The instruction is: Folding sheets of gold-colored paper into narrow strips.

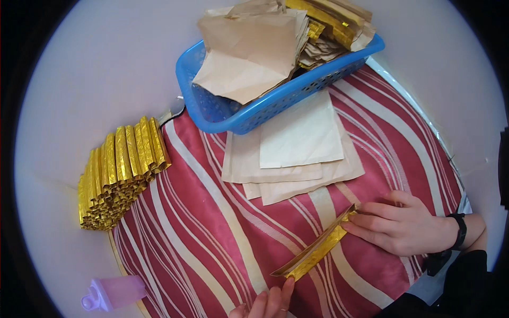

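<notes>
A folded gold foil paper strip (316, 250) lies slanted on the red and cream striped cloth (212, 233). My right hand (403, 225), with a black watch on the wrist, presses its fingertips on the strip's upper right end. My left hand (268, 303) comes in from the lower edge and pinches the strip's lower left end. Above the strip lies a small stack of plain beige paper sheets (297, 153).
A blue plastic basket (275, 100) at the top holds crumpled brown sheets and gold folded pieces. A pile of finished gold folded strips (119, 172) lies at the left on the white surface. A pink bottle (112, 293) lies at the lower left.
</notes>
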